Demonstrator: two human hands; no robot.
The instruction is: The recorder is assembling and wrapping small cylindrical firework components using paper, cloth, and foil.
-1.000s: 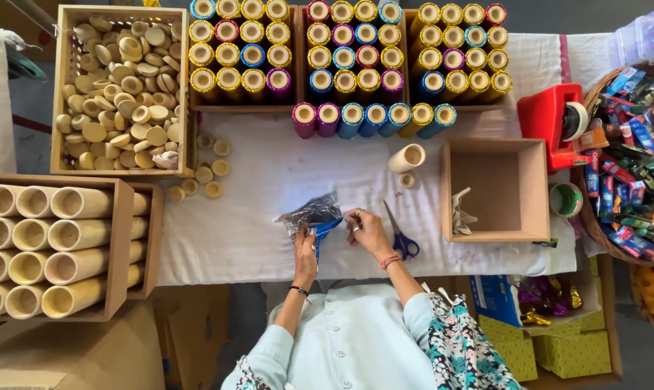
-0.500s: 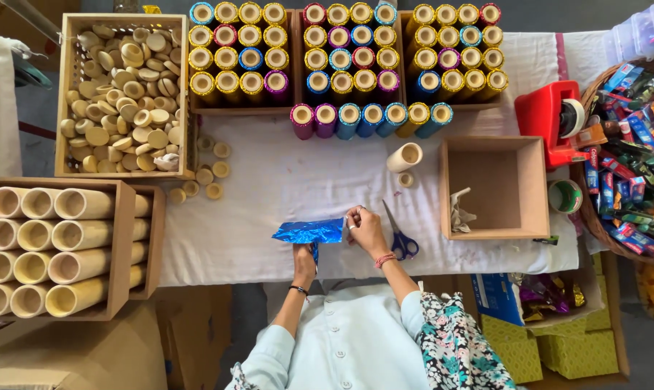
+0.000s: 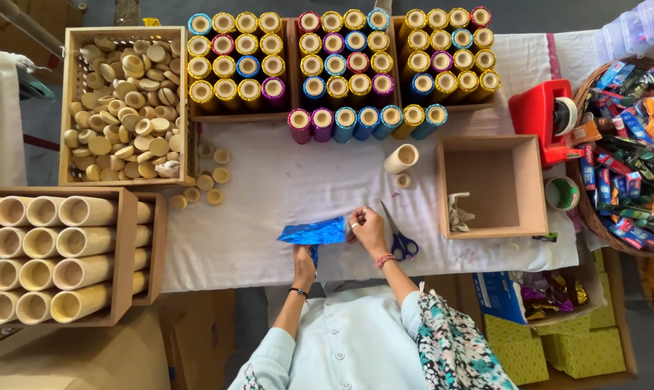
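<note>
While both hands work at the near edge of the white-covered table (image 3: 269,217), a tube wrapped in shiny blue foil (image 3: 314,232) lies on its side between them, pointing left to right. The right hand (image 3: 369,227) is closed on the tube's right end, fingers pinched together over the foil there. The left hand (image 3: 304,258) sits just below the tube's middle, curled around a hanging piece of the foil; how firmly it grips cannot be told.

Blue-handled scissors (image 3: 401,240) lie just right of the right hand, blades pointing away from the person. A bare cardboard tube (image 3: 401,158) rests further up the table, with a small round cap (image 3: 403,180) beside it. An open wooden box (image 3: 493,186) stands to the right, holding a scrap of pale material. Rows of foil-covered tubes (image 3: 341,65) fill the far trays. A crate of wooden discs (image 3: 124,108) stands at far left, and plain tubes (image 3: 45,253) are stacked in a box at near left.
</note>
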